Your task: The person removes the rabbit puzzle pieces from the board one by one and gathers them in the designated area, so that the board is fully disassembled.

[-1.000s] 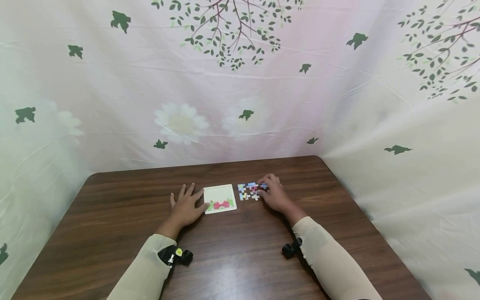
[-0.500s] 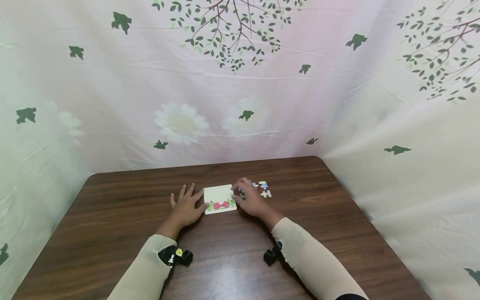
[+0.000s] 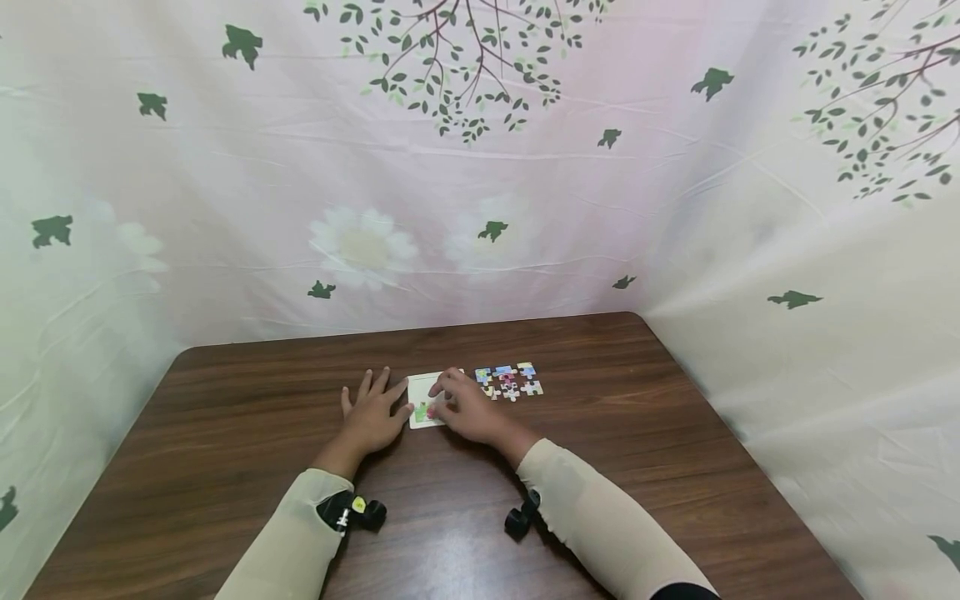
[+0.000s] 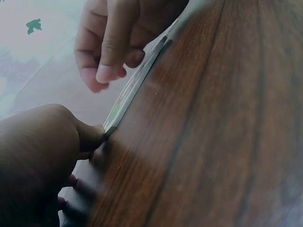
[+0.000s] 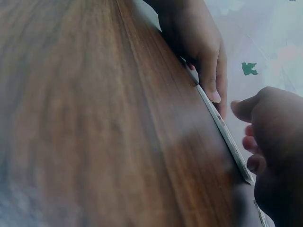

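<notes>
Puzzle board (image 3: 420, 392): mid-frame, flat on the worktop (image 3: 225, 433), partly hidden by my right hand; green print shows low on its pale face.
Right grip (image 3: 471, 411): over the board, fingers loosely bent, thumb and fingertips apart.
Left grip (image 3: 369, 419): left of the board, fingers spread on the worktop, my thumb touching the board's left edge.
Puzzle pieces (image 3: 508, 379): grouped just right of the board, several of them blue.
Sleeves (image 3: 285, 537): pale, lower left and lower right of the frame.
Backdrop (image 3: 555, 242): pale cloth across the upper frame, leafy branches printed top centre.
</notes>
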{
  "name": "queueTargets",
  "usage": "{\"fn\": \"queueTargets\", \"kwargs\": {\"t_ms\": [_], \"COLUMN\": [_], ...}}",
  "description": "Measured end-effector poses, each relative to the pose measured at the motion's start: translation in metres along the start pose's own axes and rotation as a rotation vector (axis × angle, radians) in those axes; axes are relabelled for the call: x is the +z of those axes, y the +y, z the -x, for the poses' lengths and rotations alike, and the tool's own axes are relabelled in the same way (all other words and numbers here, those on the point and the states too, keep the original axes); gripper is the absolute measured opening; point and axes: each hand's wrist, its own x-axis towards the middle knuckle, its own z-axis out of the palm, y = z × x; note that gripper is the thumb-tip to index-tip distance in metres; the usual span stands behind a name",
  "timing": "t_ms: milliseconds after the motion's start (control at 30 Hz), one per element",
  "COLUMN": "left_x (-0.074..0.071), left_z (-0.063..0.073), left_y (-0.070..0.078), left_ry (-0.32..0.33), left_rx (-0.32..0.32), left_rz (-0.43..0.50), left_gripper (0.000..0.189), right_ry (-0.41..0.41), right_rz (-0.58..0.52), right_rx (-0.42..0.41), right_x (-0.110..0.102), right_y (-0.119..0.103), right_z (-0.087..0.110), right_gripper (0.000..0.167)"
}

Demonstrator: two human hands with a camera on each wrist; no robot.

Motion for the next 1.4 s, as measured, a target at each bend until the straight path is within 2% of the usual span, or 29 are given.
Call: {"fn": "queueTargets", "kwargs": {"t_ms": [333,633,1000,1400], "left_x": [0.0001,0.0005,0.0026,0.0026], "left_z": [-0.0016,-0.0004,-0.002,-0.0018], "left_y": [-0.0014,0.0007,-0.0024,-0.004], "left_ry": [-0.009,0.0,-0.011,-0.005], "left_rx": [0.004,0.005,0.002,0.005], "left_rz": [-0.006,-0.007,-0.015,-0.027], "left_gripper": [0.062,0.06,0.062,0.062], "right_ry": [-0.075,-0.1,-0.109,-0.095], "right_rz": [0.093,0.122,0.107,0.043], "right_rx": [0.004,0.004,0.03,0.018], "right_x": [0.0017,0.0017,0.0019,-0.0005], "right_y": [-0.0002,-0.0018,-0.0044,-0.0063], "right_z": [0.0001,0.0007,0.0016,0.0028], "right_gripper": [0.019,0.016,0.017,0.021]}}
